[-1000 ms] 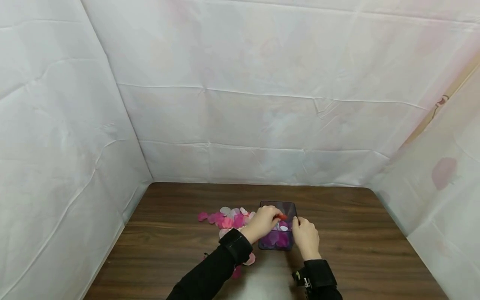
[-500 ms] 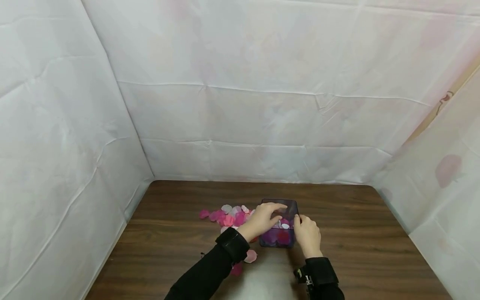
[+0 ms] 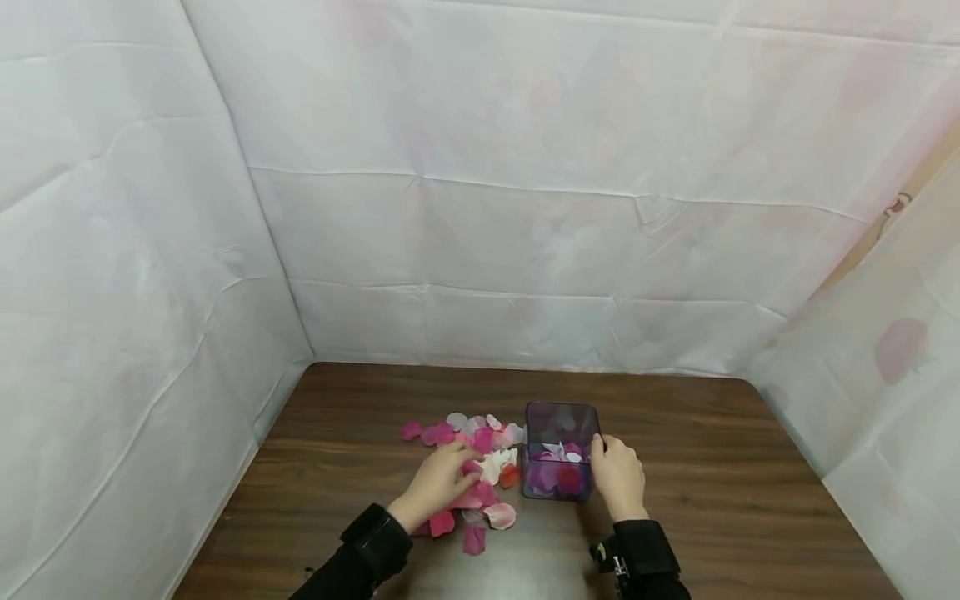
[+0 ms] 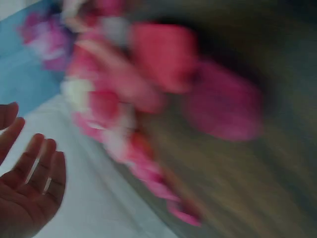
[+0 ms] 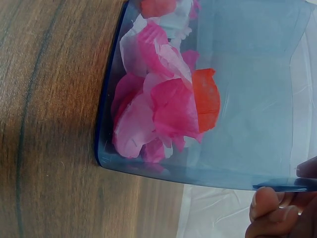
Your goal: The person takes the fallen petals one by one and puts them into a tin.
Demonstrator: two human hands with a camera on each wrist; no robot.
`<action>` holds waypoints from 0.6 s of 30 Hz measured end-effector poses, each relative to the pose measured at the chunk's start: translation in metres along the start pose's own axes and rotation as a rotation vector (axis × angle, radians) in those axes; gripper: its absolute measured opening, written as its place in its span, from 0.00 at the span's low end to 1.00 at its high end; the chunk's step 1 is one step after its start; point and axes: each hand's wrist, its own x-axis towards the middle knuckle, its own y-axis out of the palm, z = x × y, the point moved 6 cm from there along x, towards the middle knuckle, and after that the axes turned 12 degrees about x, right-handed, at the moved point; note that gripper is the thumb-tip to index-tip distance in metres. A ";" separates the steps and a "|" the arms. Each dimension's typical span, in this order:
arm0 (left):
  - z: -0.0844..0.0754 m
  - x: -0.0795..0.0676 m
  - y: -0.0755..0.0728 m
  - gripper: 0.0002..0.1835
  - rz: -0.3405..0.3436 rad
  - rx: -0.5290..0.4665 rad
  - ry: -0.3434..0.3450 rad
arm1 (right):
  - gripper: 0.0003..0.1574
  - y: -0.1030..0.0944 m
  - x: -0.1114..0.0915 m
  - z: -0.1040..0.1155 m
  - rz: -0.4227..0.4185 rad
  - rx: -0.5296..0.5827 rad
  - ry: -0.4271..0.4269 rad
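Note:
A translucent blue-tinted plastic box (image 3: 562,421) stands on the table right of the middle, with pink, white and orange petals (image 5: 173,106) inside. My right hand (image 3: 618,478) grips the rim on its right side; in the right wrist view, thumb and fingers pinch the box wall (image 5: 247,99). Left of the box lies a loose heap of fake flower petals (image 3: 486,493) in pink, magenta, white and red. Over the heap's left part is my left hand (image 3: 433,485), fingers spread and holding nothing. The left wrist view, though blurred, shows the same hand (image 4: 32,191) with its fingers apart.
The dark wood-grain table (image 3: 720,467) extends on both sides of the hands. White cloth (image 3: 525,250) hangs behind it and along the left and right sides. One magenta petal (image 3: 474,540) lies at the heap's near edge.
My left hand held a red petal over the box, let it go, and moved left and nearer, over the heap. The right hand keeps its grip on the box.

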 end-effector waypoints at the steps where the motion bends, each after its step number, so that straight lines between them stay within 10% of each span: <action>1: 0.006 -0.007 0.005 0.13 0.032 0.026 -0.016 | 0.27 0.000 0.000 0.000 -0.002 0.001 0.002; 8: 0.031 -0.048 0.037 0.34 0.236 0.000 -0.105 | 0.27 0.000 -0.001 0.000 0.014 -0.007 0.004; 18: 0.035 -0.051 0.038 0.18 0.123 -0.063 -0.091 | 0.27 0.000 -0.001 0.001 0.019 -0.003 0.010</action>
